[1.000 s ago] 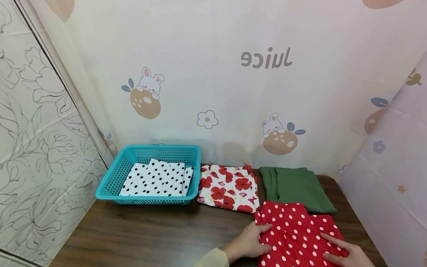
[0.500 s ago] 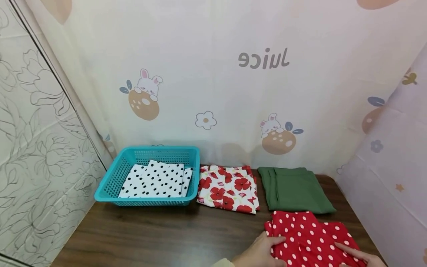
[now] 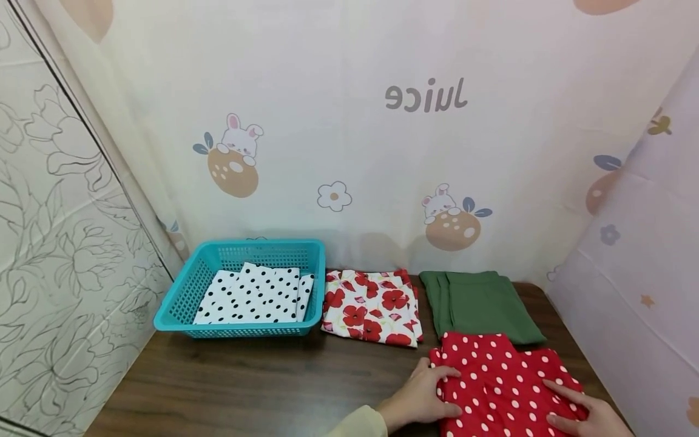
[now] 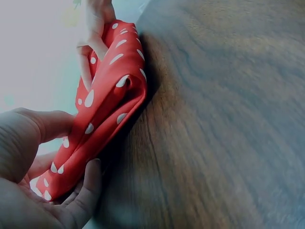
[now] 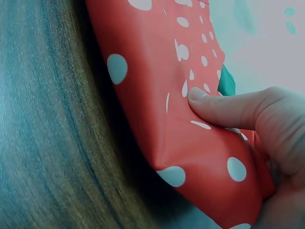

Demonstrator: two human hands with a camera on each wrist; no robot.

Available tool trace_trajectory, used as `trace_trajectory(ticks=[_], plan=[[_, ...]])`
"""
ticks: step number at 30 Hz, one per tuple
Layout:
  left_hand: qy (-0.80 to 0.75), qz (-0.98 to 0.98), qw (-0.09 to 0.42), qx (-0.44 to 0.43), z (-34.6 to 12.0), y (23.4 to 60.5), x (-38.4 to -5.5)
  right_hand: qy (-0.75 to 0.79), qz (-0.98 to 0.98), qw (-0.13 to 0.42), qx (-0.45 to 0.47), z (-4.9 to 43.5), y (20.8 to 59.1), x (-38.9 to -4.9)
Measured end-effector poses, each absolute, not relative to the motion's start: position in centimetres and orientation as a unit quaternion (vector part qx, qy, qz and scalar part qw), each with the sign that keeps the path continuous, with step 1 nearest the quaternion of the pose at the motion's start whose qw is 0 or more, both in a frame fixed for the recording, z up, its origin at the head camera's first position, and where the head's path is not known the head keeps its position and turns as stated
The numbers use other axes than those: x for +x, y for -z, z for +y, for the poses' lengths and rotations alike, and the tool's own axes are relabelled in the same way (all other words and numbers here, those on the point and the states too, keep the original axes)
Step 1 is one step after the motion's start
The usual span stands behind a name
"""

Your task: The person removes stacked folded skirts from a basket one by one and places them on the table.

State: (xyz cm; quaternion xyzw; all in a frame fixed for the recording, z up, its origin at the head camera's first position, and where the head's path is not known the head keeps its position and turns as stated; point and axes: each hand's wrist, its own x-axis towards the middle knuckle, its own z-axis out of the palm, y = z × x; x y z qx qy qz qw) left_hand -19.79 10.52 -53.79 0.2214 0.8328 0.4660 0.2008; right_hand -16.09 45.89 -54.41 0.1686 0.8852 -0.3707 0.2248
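Observation:
A folded red cloth with white dots (image 3: 491,379) is at the table's right front in the head view. My left hand (image 3: 417,396) grips its left edge; in the left wrist view the thumb lies on top and fingers curl around the layered fold. On the opposite side, my right hand (image 3: 594,419) holds the right edge, its thumb pressed on the dotted top in the right wrist view, the other fingers mostly hidden by the cloth. The cloth's far edge overlaps the front of a folded green cloth (image 3: 488,306).
A folded white cloth with red flowers (image 3: 371,308) lies left of the green one. Farther left stands a turquoise basket (image 3: 246,331) holding folded white cloths with black dots (image 3: 267,295). A printed curtain (image 3: 338,121) hangs behind the wooden table (image 3: 246,382).
Both hands have shifted the red dotted cloth rightward; it first came toward the person, then moved back toward the green cloth. The head view has turned slightly.

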Motion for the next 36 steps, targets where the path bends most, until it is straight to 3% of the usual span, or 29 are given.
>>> trace_trajectory(ticks=[10, 18, 29, 36], plan=[[-0.491, 0.827, 0.171, 0.215, 9.3, 54.0, -20.3, 0.352, 0.904, 0.196, 0.143, 44.6, 52.9, -16.0], [-0.467, 0.839, 0.132, 0.245, 7.7, 52.8, -20.5, 0.321, 0.932, 0.132, 0.102, 44.5, 51.3, -15.6], [-0.440, 0.817, 0.040, 0.370, 1.1, 47.0, -22.1, 0.240, 0.971, -0.004, 0.018, 40.9, 47.4, -17.4], [-0.416, 0.845, -0.015, 0.335, -5.5, 42.9, -23.4, 0.253, 0.964, -0.062, -0.058, 35.8, 44.6, -20.9]])
